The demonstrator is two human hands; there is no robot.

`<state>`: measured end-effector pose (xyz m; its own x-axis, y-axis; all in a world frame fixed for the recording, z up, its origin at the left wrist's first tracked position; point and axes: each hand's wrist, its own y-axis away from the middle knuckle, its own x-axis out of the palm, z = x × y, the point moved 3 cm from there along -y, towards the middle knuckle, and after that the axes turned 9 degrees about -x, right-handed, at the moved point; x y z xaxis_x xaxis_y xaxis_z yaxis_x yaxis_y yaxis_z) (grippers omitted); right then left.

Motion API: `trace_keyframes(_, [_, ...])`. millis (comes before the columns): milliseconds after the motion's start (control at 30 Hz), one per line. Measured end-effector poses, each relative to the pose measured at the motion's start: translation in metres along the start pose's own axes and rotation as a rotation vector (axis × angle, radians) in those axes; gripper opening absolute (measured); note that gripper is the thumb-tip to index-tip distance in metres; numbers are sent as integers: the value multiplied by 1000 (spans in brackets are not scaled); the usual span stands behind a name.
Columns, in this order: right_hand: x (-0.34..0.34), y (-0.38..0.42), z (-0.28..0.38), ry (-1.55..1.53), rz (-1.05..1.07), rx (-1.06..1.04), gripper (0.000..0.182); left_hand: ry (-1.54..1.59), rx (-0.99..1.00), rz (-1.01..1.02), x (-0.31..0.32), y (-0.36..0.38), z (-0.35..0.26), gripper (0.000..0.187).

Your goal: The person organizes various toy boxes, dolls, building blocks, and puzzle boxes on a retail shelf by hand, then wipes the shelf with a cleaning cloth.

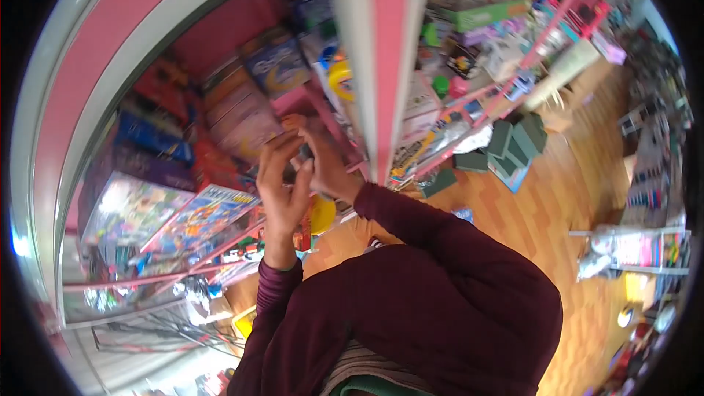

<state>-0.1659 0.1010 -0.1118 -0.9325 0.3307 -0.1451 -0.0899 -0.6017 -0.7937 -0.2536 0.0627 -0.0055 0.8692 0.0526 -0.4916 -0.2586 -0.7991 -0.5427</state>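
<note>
Both hands are raised close together in front of a pink shelf full of boxed goods. My left hand (283, 180) has its fingers bent and thumb apart, with nothing visible in it. Just to its right, my right hand (323, 161) reaches up, partly behind the left one; its fingers are blurred and overlapped, so what they hold, if anything, is hidden. Beyond the hands are a pink box (246, 123) and a blue box (277, 66). A colourful game box (202, 213) lies to the left of my left hand.
A pink and white post (385, 51) stands right of the hands. Dark green boxes (506, 150) lie on the wooden floor (543, 227). A yellow round item (321, 214) is just below the hands. More packed shelving (653, 231) lines the far right.
</note>
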Motion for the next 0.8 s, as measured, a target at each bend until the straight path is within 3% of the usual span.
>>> trace_keyframes(67, [-29,29,33,-67,184,208,42,108,-32,-44,5,3,-16,23])
trace_keyframes(133, [-51,70,39,-67,324,233,35,184,-13,-40,19,7,-26,20])
trace_keyframes(267, [-122,133,50,-44,278,301,28,302,19,38,53,20,-48,15])
trace_keyframes(400, [-207,200,29,216,271,686,20,437,-111,273,101,47,-68,15])
trace_keyframes(500, [-276,251,21,154,62,930,16,386,-92,400,140,75,-76,16])
trace_keyframes(667, [-410,346,22,246,-116,1344,25,286,-285,561,210,127,-84,17])
trace_keyframes(733, [-465,390,23,363,-139,1414,28,321,-484,593,243,155,-81,15])
trace_keyframes(800, [-513,427,24,378,-212,1503,26,286,-553,609,280,180,-80,15])
